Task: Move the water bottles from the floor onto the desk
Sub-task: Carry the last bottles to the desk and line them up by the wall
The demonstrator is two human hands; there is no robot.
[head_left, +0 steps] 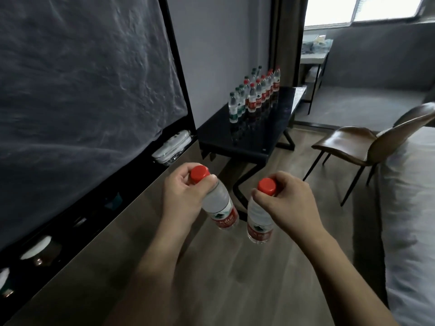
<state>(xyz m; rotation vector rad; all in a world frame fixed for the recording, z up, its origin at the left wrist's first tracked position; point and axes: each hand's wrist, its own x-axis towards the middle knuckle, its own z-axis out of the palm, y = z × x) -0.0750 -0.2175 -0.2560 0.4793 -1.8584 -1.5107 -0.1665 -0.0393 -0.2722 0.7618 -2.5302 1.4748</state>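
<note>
Hanging below each grip, the left bottle and right bottle are pinched at their red caps by the left hand and right hand, above the floor, the tabletop at twelve o'clock.

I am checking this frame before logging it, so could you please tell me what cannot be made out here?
Head view only:
- Bottles on the desk: too small and overlapping to count exactly.
- Bottle in the left hand and bottle in the right hand: necks are covered by fingers, label text too blurred to read.
- Items under the dark sheet at left: dim, cut off by the frame edge.
- Far table by the window: clutter blurred.
</note>
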